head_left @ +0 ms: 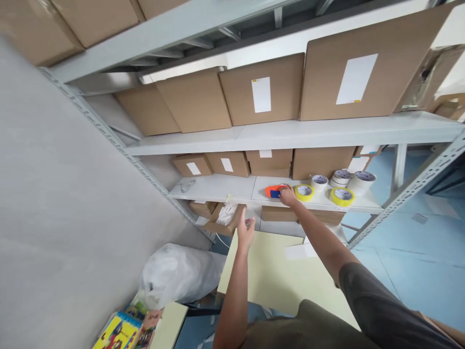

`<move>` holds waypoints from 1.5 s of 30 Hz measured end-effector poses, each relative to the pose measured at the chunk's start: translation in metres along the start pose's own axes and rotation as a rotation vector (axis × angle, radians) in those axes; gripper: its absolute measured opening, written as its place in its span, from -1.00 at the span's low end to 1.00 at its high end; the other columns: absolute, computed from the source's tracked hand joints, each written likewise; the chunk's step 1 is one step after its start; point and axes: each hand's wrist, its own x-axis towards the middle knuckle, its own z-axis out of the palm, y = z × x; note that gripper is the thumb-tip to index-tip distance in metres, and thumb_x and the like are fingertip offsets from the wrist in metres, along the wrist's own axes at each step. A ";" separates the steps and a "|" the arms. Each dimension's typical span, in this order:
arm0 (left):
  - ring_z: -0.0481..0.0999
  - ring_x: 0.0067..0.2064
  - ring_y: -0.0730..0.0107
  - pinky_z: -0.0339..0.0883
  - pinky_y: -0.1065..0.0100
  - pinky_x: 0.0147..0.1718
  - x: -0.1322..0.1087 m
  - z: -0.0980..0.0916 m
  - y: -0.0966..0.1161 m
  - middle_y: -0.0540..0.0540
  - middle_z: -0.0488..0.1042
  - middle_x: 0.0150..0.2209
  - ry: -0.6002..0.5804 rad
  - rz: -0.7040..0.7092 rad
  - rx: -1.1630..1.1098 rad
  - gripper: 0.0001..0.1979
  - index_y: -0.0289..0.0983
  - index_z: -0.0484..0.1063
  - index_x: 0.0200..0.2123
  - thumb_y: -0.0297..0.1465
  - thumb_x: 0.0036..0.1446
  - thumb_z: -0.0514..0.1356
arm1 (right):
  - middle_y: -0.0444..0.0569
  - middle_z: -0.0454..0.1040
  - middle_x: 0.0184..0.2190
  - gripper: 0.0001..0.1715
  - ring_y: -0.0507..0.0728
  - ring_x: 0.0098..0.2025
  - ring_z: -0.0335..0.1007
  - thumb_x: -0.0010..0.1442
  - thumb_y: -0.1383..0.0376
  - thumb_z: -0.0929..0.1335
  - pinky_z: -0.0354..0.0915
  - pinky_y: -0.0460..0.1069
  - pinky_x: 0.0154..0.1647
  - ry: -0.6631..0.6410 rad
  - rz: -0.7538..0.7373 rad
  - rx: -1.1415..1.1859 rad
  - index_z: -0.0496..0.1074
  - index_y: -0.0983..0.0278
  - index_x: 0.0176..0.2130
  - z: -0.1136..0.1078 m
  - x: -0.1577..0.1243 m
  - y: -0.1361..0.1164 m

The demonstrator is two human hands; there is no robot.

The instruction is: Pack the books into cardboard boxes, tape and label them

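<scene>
An orange and blue tape dispenser [271, 191] lies at the front of the lower middle shelf. My right hand [288, 196] is reached out over it, with fingers closed around its right end. Just right of that hand is a roll of yellow-edged tape [304, 192]. My left hand [246, 231] hangs in front of the shelf, thumb and fingers apart, holding nothing. Nearest to it is an open cardboard box [236, 220] with white crumpled material [227, 213] inside, on the shelf below.
White tape rolls [362, 182] and another yellow-edged roll [342, 196] stand to the right. Cardboard boxes [261, 92] line the shelves [254, 135]. Below is a pale yellow table [269, 271] with white paper [300, 251]. A stuffed white bag [181, 274] and books [119, 332] are lower left.
</scene>
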 end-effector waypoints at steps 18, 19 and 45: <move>0.53 0.25 0.04 0.49 0.10 0.14 0.018 -0.037 -0.033 -0.29 0.52 0.26 -0.143 0.096 0.008 -0.46 -0.18 0.48 0.29 -0.15 0.30 0.28 | 0.26 0.38 0.35 -0.33 0.44 0.40 0.20 0.34 0.30 0.33 0.25 0.35 0.36 0.285 -0.106 -0.009 0.35 0.28 0.40 -0.003 -0.088 -0.048; 0.52 0.27 0.03 0.48 0.10 0.16 0.020 -0.030 -0.035 -0.29 0.52 0.26 -0.164 0.115 -0.004 -0.48 -0.19 0.49 0.27 -0.14 0.31 0.27 | 0.25 0.37 0.35 -0.35 0.42 0.41 0.19 0.36 0.30 0.32 0.24 0.34 0.39 0.304 -0.102 -0.014 0.36 0.27 0.39 -0.006 -0.103 -0.047; 0.38 0.38 -0.02 0.44 0.07 0.17 -0.133 0.252 -0.111 -0.32 0.38 0.38 -0.662 0.190 0.135 -0.42 -0.17 0.36 0.39 -0.17 0.37 0.19 | 0.29 0.36 0.33 -0.37 0.44 0.36 0.27 0.43 0.10 0.29 0.29 0.33 0.35 0.394 0.757 0.010 0.33 0.26 0.38 0.068 -0.410 0.224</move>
